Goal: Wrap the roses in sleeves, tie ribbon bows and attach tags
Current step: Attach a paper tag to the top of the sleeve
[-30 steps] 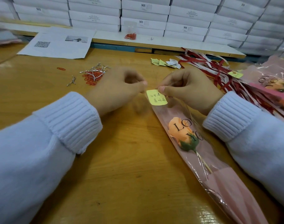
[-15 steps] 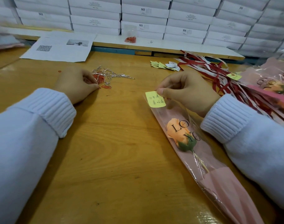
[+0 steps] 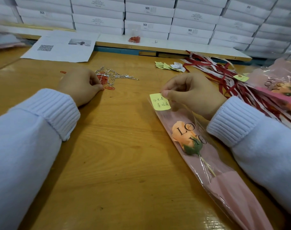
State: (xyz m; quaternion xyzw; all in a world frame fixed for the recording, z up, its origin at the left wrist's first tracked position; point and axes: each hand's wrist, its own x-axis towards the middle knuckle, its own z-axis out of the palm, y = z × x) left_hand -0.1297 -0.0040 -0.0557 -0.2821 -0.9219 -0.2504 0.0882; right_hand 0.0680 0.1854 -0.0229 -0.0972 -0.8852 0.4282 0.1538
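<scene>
the right hand (image 3: 191, 92) pinches the yellow tag (image 3: 160, 102) at the far end of the pink sleeve (image 3: 224, 188), which runs diagonally toward the near right, while the left hand (image 3: 80, 85) curls at the red paper clips (image 3: 105, 79) well to the tag's left, whether holding one i cannot tell.

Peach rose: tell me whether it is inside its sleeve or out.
Inside. The rose, head and stem, shows through the clear front of the pink sleeve, whose edges run past it on both sides.
</scene>
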